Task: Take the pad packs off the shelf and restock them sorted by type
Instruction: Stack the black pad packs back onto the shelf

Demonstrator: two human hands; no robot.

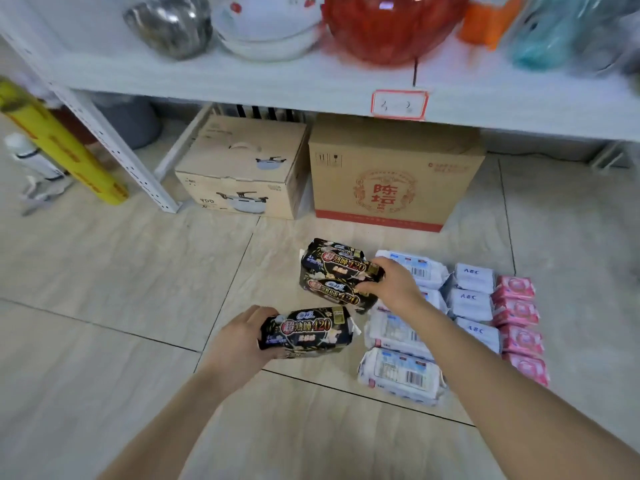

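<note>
Pad packs lie in rows on the tiled floor. My left hand (pixel 239 341) grips one black pad pack (pixel 306 332) just above the floor. My right hand (pixel 391 282) is closed on the right end of another black pack (pixel 341 263), which rests on a further black pack (pixel 332 292). To the right lie white-blue packs (pixel 401 374), then white ABC packs (pixel 472 303), then pink packs (pixel 517 323) at the far right. My right forearm hides part of the white-blue row.
A white shelf (pixel 242 81) holds bowls, a red bag (pixel 391 26) and a price label (pixel 398 105). Beneath it stand two cardboard boxes (pixel 242 171) (pixel 391 178). A yellow roll (pixel 62 143) and a white bottle lean at the left by the shelf post.
</note>
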